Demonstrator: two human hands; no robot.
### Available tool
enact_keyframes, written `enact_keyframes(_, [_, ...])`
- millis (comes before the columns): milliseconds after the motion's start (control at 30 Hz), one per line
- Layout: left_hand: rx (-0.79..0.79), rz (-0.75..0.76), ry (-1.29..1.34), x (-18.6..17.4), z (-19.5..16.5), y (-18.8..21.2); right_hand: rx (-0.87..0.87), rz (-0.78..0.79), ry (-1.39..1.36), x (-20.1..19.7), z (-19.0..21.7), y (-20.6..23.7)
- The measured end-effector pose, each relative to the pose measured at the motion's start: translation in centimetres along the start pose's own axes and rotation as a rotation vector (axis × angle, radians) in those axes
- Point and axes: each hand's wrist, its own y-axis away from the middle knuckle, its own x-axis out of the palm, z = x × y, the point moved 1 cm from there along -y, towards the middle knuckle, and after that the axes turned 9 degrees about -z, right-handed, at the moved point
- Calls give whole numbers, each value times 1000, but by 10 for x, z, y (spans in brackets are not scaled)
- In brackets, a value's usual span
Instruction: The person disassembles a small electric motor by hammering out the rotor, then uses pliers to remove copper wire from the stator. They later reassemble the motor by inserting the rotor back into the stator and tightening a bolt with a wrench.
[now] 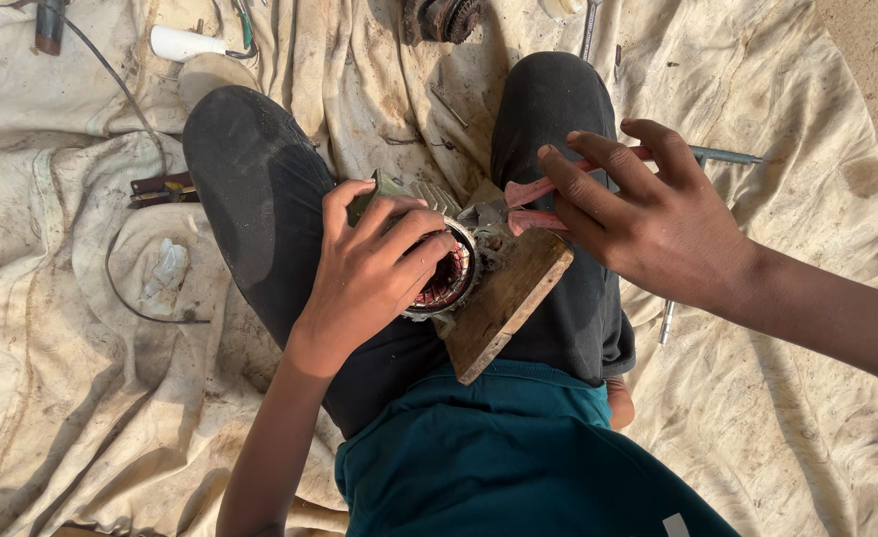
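I sit on the ground with a small electric motor stator [451, 280] on my lap; copper windings show inside its round metal opening. My left hand [371, 270] lies over its top and grips it, fingers curled at the rim. It rests against a wooden block [506, 298] laid across my right thigh. My right hand [648, 214] is shut on pink-handled pliers [530, 204], whose jaws point at the stator's upper right edge. The jaw tips are hidden among metal parts.
A stained cream cloth [81, 398] covers the ground. On it lie a white tube [182, 44], a dark cable [125, 99], a rusty motor part [439, 18], a clear plastic scrap [165, 270], a small dark tool [160, 187] and metal rods [727, 155].
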Motion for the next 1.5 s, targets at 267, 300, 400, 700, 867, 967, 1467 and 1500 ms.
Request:
enact_keyframes(267, [263, 63, -136, 3, 5, -6, 12, -6, -15, 7, 2, 5])
enact_keyframes(300, [268, 58, -128, 4, 7, -6, 3, -13, -9, 8, 1, 6])
enact_keyframes(400, [236, -14, -50, 8, 15, -5, -27, -30, -5, 14, -3, 7])
enact_keyframes(700, [206, -27, -9, 11, 22, -4, -71, -14, -36, 29, -12, 2])
enact_keyframes(867, [138, -23, 100, 9, 22, -6, -74, 7, -91, 26, -12, 0])
enact_keyframes(967, [167, -31, 77, 9, 21, -5, -85, 60, -54, 24, -13, 0])
enact_keyframes(1467, [157, -90, 77, 13, 24, 2, -12, -5, -422, 25, -23, -24])
enact_keyframes(1500, [154, -96, 83, 14, 24, 2, -27, 20, -402, 22, -24, -27])
